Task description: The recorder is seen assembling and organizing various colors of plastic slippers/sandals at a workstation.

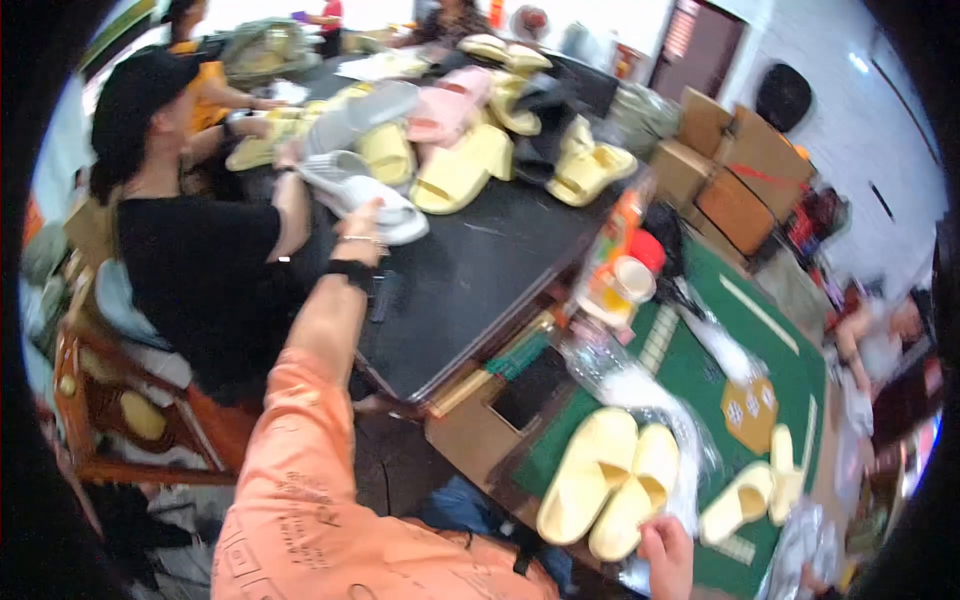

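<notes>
My left hand [366, 225] reaches out over the black table and is closed on a light grey slipper [398, 212]. That slipper lies at the table's left side, close to the hand of a person in black. My right hand [667, 552] is low in the view with its fingers curled, right beside the toe of a pale yellow slipper [625, 515]. Whether those fingers hold anything is hidden. Another yellow slipper [578, 490] lies alongside it on the green table. Clear plastic wrapping [690, 425] spreads behind the pair.
Pink, yellow, grey and black slippers heap on the black table [450, 290]. A seated person in black [195, 235] is at left. On the green table [735, 320] stand a paper cup [632, 280] and another yellow pair [742, 500]. Cardboard boxes [735, 190] stack behind.
</notes>
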A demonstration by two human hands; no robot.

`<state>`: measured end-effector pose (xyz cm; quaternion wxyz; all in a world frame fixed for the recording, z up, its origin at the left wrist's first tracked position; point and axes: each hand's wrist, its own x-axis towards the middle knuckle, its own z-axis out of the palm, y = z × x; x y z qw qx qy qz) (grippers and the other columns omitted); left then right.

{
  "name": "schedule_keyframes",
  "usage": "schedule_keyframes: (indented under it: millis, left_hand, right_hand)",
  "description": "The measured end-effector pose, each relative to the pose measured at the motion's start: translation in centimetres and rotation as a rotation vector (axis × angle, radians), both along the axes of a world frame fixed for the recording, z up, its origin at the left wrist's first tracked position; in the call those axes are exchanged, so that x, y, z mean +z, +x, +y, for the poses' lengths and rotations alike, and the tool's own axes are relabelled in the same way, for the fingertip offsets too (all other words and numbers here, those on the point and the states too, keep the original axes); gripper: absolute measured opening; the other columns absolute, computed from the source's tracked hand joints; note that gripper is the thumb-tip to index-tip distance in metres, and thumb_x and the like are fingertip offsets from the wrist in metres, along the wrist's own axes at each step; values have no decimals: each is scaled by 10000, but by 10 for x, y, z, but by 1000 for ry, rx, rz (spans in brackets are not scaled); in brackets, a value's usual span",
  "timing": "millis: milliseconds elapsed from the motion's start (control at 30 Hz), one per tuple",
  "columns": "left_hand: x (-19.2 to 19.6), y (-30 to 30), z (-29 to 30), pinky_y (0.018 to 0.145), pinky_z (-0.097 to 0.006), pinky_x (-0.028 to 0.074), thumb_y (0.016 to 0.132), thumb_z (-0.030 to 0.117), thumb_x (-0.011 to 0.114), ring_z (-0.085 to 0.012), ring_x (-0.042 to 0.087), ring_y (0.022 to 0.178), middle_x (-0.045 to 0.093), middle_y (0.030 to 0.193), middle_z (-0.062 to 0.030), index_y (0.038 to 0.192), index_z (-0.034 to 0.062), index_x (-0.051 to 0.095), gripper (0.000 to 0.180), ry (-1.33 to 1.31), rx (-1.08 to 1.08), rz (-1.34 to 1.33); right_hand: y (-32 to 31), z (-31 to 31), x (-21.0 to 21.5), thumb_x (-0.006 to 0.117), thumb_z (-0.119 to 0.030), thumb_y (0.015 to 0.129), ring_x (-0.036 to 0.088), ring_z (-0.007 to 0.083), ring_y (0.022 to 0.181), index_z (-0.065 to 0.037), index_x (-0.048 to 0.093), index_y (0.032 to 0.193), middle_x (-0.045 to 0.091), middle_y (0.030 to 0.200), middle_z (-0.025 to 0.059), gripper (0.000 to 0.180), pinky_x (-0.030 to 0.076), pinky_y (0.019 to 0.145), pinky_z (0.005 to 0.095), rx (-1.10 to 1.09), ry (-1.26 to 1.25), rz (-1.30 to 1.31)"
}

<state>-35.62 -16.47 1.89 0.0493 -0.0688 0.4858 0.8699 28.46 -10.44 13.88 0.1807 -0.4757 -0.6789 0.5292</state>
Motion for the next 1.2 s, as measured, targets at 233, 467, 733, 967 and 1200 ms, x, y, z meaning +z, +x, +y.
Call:
schedule_keyframes:
  millis: [233, 467, 733, 967, 1200]
  left_hand:
    - [95, 218, -82, 791, -324, 439, 788, 118, 533, -193, 546, 877, 539, 952, -110, 974, -19, 497, 233, 30, -374, 214]
    - [126, 396, 52, 767, -298, 451, 760, 61, 537, -170, 550, 880, 556, 975, -101, 1000, -15, 503, 254, 243, -1240, -39]
    - [57, 486, 215, 647, -319, 499, 703, 123, 638, -207, 603, 725, 590, 854, -113, 911, -71, 543, 300, 26, -1523, -163]
    - [7, 453, 229, 644, -289, 467, 781, 217, 585, -193, 581, 768, 586, 885, -111, 986, -93, 508, 379, -305, -1488, 94]
    - [3, 402, 172, 648, -298, 447, 790, 179, 517, -202, 582, 699, 609, 775, -132, 908, 17, 600, 218, -864, -1190, 1125]
  right_hand:
    - [-20, 33, 3, 440, -37, 841, 351, 28, 567, -23, 490, 920, 442, 720, -35, 94, 300, 502, 167, -104, -94, 491]
    - [11, 36, 3, 443, -15, 821, 292, 43, 528, -25, 439, 1016, 350, 644, -25, 195, 264, 475, 181, -323, -138, 715]
    - [51, 13, -17, 456, -43, 828, 274, 46, 516, -15, 447, 962, 343, 628, -28, 137, 251, 479, 185, -367, -177, 721]
    - [54, 21, -42, 441, -78, 867, 277, 36, 497, -22, 468, 920, 342, 607, -41, 81, 250, 454, 178, -301, -318, 704]
    - [-9, 17, -102, 436, -148, 877, 274, 38, 473, -38, 489, 929, 341, 592, -50, 134, 221, 408, 175, -6, -763, 449]
